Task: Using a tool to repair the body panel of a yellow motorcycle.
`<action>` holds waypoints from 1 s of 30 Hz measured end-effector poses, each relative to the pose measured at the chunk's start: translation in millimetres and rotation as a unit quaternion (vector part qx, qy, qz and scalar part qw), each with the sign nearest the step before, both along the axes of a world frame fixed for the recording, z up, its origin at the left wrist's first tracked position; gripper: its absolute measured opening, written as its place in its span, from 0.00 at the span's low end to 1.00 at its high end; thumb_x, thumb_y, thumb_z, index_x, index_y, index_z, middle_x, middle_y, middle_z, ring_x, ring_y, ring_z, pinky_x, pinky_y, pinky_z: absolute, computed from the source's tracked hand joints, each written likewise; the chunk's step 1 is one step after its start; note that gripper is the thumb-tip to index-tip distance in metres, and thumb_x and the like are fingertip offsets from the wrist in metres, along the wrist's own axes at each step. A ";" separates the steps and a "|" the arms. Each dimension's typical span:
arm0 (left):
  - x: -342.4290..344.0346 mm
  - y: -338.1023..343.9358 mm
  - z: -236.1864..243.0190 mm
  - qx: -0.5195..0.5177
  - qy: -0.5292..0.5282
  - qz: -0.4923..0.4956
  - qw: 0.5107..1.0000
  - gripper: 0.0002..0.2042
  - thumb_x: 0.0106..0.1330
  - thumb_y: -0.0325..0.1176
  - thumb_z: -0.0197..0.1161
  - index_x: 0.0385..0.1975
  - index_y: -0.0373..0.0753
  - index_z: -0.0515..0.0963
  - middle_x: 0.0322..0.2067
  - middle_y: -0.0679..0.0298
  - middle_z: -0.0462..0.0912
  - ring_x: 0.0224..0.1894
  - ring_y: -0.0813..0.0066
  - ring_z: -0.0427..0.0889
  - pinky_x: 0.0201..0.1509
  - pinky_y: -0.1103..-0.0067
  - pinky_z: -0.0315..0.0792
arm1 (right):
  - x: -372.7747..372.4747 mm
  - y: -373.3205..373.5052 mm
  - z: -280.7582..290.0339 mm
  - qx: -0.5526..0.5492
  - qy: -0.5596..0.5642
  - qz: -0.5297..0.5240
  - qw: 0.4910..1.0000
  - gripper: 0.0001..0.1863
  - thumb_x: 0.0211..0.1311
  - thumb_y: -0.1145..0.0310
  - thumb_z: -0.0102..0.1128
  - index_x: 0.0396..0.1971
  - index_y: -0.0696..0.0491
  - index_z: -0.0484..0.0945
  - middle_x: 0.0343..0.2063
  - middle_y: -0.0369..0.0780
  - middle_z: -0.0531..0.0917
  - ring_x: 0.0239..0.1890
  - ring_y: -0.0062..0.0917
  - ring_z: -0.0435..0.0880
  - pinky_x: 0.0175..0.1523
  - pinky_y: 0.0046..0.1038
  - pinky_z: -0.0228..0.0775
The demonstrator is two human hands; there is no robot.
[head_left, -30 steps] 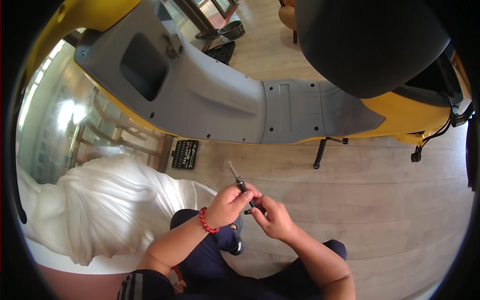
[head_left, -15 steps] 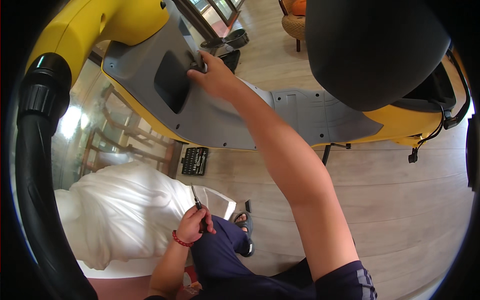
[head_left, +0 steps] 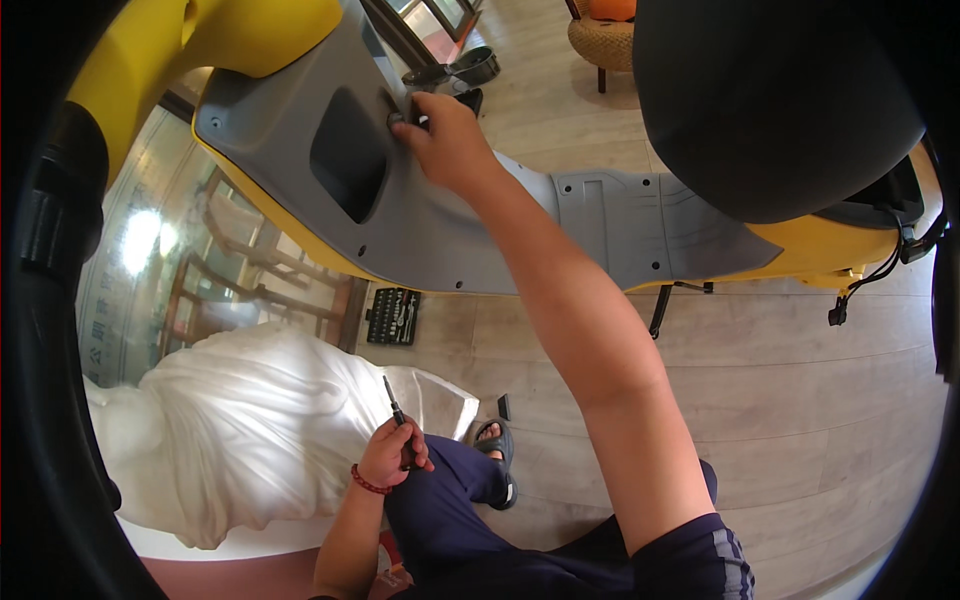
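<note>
My left hand (head_left: pixel 395 452), low at centre with a red bead bracelet, grips a screwdriver (head_left: pixel 398 410), its metal shaft pointing up. My right hand (head_left: pixel 445 140) reaches far up, its fingers closed on a dark fitting (head_left: pixel 394 117) on the grey front panel (head_left: pixel 260 120) of a yellow scooter (head_left: pixel 108 62). My fingers partly hide that fitting. Beside it the panel has a recessed pocket (head_left: pixel 348 155). The grey footboard (head_left: pixel 610 230) lies to the right of my right arm, screws dotted over it.
Black seat (head_left: pixel 775 105) at top right; black handlebar (head_left: pixel 55 215) at far left; white draped statue (head_left: pixel 230 430) at lower left; socket set (head_left: pixel 393 317) on the wooden floor (head_left: pixel 800 400); wicker chair (head_left: pixel 598 45) and black pan-like container (head_left: pixel 475 65) behind; glass pane (head_left: pixel 140 290) left.
My right hand has left the screwdriver and reached up to the front-panel fitting. My left hand, still holding the screwdriver, has moved down and left. The handlebar has come into view.
</note>
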State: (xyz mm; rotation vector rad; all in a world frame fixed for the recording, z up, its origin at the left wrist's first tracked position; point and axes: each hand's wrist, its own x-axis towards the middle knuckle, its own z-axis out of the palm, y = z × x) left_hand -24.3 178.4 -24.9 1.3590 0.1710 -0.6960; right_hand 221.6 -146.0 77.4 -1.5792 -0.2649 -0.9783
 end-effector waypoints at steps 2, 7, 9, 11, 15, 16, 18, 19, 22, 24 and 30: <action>-0.9 1.3 -0.4 -0.010 -0.006 0.002 1.000 0.09 0.70 0.35 0.48 0.33 0.37 0.69 0.24 0.63 0.72 0.25 0.70 0.77 0.31 0.66 0.78 | -0.7 -2.3 -0.1 0.023 0.038 0.045 0.998 0.14 0.55 0.67 0.62 0.38 0.61 0.76 0.31 0.48 0.79 0.32 0.38 0.79 0.39 0.32 0.69; -2.4 3.3 -3.1 -0.031 0.005 -0.002 1.000 0.08 0.70 0.35 0.48 0.33 0.37 0.69 0.25 0.63 0.72 0.25 0.70 0.77 0.31 0.66 0.78 | -3.8 -1.0 0.7 0.018 0.008 0.022 1.000 0.16 0.54 0.66 0.63 0.39 0.60 0.77 0.33 0.47 0.80 0.32 0.34 0.80 0.39 0.31 0.70; -2.0 2.4 -3.5 -0.031 0.007 -0.003 0.999 0.08 0.70 0.35 0.48 0.33 0.38 0.69 0.25 0.63 0.72 0.25 0.70 0.77 0.31 0.66 0.78 | -3.3 1.1 0.8 0.019 0.041 0.028 0.999 0.16 0.54 0.66 0.63 0.41 0.59 0.77 0.35 0.47 0.81 0.32 0.33 0.81 0.39 0.31 0.70; -1.4 0.3 -3.7 -0.031 0.003 -0.009 0.999 0.08 0.70 0.35 0.48 0.33 0.38 0.69 0.25 0.63 0.72 0.24 0.71 0.76 0.30 0.67 0.78 | -2.1 2.0 -1.2 0.038 0.056 0.048 0.997 0.18 0.53 0.66 0.63 0.43 0.59 0.77 0.37 0.46 0.81 0.33 0.32 0.81 0.40 0.30 0.71; -2.4 -5.3 -3.4 -0.014 -0.008 -0.010 1.000 0.08 0.70 0.35 0.48 0.33 0.38 0.69 0.24 0.64 0.72 0.23 0.71 0.75 0.29 0.67 0.77 | -10.3 -3.4 -13.1 0.062 0.067 -0.011 0.996 0.19 0.52 0.67 0.62 0.44 0.60 0.76 0.39 0.45 0.82 0.36 0.31 0.82 0.43 0.28 0.72; -2.7 -6.5 -3.3 -0.002 -0.012 -0.006 1.000 0.08 0.70 0.35 0.49 0.33 0.38 0.69 0.24 0.64 0.72 0.23 0.71 0.75 0.29 0.67 0.77 | -16.0 -6.2 -15.6 0.062 0.092 -0.008 0.994 0.19 0.52 0.67 0.61 0.44 0.60 0.76 0.39 0.45 0.82 0.36 0.31 0.82 0.43 0.28 0.72; -1.5 -9.4 -4.4 0.001 -0.015 0.006 1.000 0.08 0.70 0.35 0.48 0.32 0.38 0.69 0.23 0.64 0.72 0.22 0.71 0.74 0.27 0.68 0.76 | -41.6 -18.4 -25.8 0.067 0.179 -0.005 0.982 0.19 0.52 0.67 0.60 0.44 0.60 0.77 0.40 0.45 0.82 0.37 0.31 0.82 0.43 0.28 0.72; -0.2 -10.8 -5.4 -0.006 -0.012 0.013 1.000 0.08 0.70 0.35 0.48 0.32 0.38 0.69 0.22 0.64 0.71 0.20 0.71 0.73 0.26 0.68 0.76 | -57.1 -24.2 -27.0 0.053 0.161 -0.002 0.985 0.19 0.52 0.67 0.59 0.44 0.60 0.77 0.39 0.44 0.82 0.37 0.29 0.82 0.43 0.28 0.72; 5.3 -13.3 -8.7 -0.028 -0.009 0.007 1.000 0.08 0.68 0.36 0.50 0.31 0.38 0.69 0.20 0.65 0.71 0.19 0.72 0.73 0.25 0.69 0.75 | -108.4 -46.6 -9.2 0.040 0.188 0.005 0.981 0.18 0.54 0.67 0.59 0.44 0.59 0.77 0.36 0.42 0.82 0.34 0.25 0.81 0.41 0.26 0.72; 8.4 -14.4 -10.8 -0.044 -0.005 -0.006 0.999 0.08 0.68 0.36 0.51 0.31 0.38 0.69 0.21 0.65 0.71 0.19 0.72 0.73 0.25 0.69 0.75 | -150.8 -69.3 14.7 0.015 0.169 -0.016 0.985 0.17 0.56 0.66 0.59 0.44 0.59 0.77 0.33 0.39 0.82 0.32 0.20 0.79 0.39 0.23 0.71; 20.0 -23.3 -17.9 -0.020 -0.002 -0.026 0.999 0.07 0.68 0.34 0.49 0.32 0.38 0.69 0.20 0.64 0.72 0.19 0.72 0.73 0.24 0.69 0.74 | -251.8 -106.0 116.2 -0.036 -0.081 -0.147 0.985 0.15 0.62 0.70 0.57 0.47 0.57 0.77 0.37 0.35 0.81 0.41 0.16 0.79 0.46 0.17 0.69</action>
